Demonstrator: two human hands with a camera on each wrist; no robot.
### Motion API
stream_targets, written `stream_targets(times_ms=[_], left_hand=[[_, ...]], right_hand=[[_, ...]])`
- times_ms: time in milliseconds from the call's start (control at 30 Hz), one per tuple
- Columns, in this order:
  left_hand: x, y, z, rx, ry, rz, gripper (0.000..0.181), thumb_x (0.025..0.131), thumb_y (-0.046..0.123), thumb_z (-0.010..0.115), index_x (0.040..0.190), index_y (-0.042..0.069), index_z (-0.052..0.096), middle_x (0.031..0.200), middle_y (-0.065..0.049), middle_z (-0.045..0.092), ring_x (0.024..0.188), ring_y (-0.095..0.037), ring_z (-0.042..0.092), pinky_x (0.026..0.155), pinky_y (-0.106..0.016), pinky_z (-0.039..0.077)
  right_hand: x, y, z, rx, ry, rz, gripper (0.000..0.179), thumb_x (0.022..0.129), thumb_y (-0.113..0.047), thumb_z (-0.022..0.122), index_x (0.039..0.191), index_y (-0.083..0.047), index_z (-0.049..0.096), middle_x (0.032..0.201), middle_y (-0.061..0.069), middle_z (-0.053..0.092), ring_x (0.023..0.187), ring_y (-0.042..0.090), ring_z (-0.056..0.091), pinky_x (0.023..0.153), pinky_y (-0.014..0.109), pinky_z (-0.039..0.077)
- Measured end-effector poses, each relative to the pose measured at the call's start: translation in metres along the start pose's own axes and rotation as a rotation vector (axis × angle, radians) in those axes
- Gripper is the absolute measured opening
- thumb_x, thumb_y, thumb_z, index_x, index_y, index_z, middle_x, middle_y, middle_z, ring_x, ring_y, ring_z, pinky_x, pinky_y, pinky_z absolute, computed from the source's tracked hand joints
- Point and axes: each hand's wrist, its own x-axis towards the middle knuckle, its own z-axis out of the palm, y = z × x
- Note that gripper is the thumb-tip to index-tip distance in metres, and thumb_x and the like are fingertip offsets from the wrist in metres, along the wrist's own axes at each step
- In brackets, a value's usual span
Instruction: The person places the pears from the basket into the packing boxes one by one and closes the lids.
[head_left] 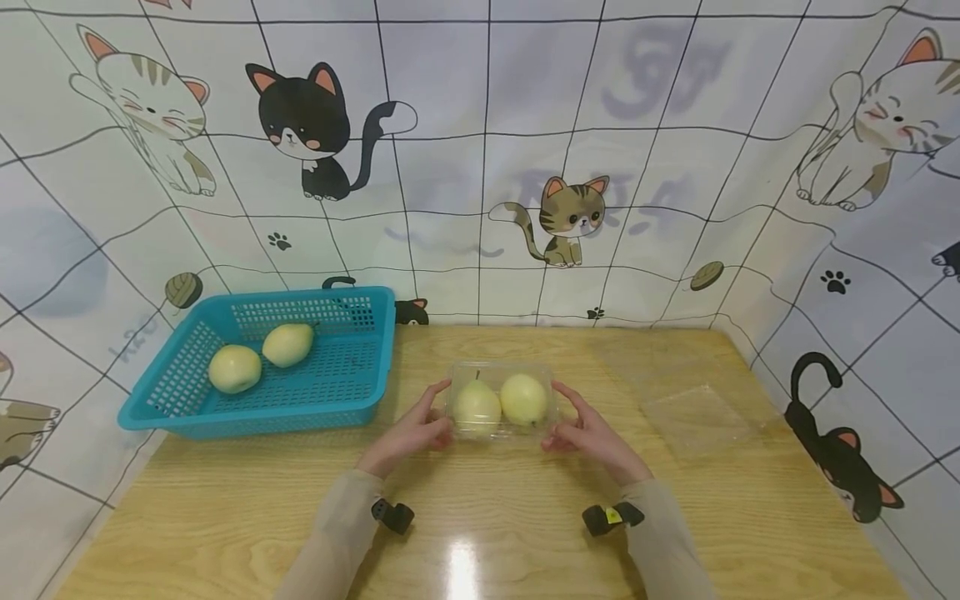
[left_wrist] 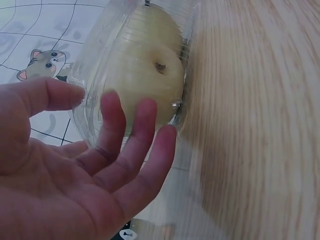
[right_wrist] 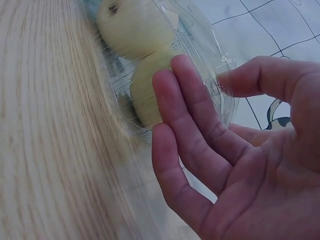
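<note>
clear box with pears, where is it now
In the head view, the clear box is below centre, between the left hand and right hand, to the right of the blue basket.

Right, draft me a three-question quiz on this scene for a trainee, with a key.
1. How many pears lie in the teal plastic basket?
2. True or false: the clear plastic container has three pears inside.
3. Fill the gap: the container sits between the person's left hand and their ____.

Key:
1. Two.
2. False; it has two.
3. Right hand.
</note>
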Motion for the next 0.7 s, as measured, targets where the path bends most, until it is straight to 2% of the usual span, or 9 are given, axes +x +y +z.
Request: stream_targets(times_ms=[267, 700], left_hand=[[0.0042, 0.0023, 0.0024, -0.076, -0.012, -0.024, 0.074, 0.091, 0.003, 0.050, 0.154, 0.015, 0.012, 0.087, -0.018, 0.064, 0.086, -0.030, 0.063, 0.081, -0.042, 0.053], [0.0085, 0.0002, 0.0043, -0.112, -0.023, -0.022, 0.077, 0.089, 0.001, 0.048, 0.154, 0.015, 0.008, 0.080, -0.013, 0.067, 0.080, -0.025, 0.067, 0.083, -0.043, 0.053]], right_hand=[[0.0029, -0.0007, -0.0026, -0.019, 0.013, 0.048, 0.076, 0.094, -0.006, 0.051, 0.155, -0.014, 0.008, 0.088, 0.014, 0.069, 0.090, 0.026, 0.067, 0.088, 0.046, 0.051], [0.0067, -0.0007, 0.0019, 0.020, 0.105, 0.138, 0.074, 0.092, -0.008, 0.050, 0.155, -0.021, 0.013, 0.079, 0.010, 0.068, 0.084, 0.027, 0.068, 0.087, 0.043, 0.050]])
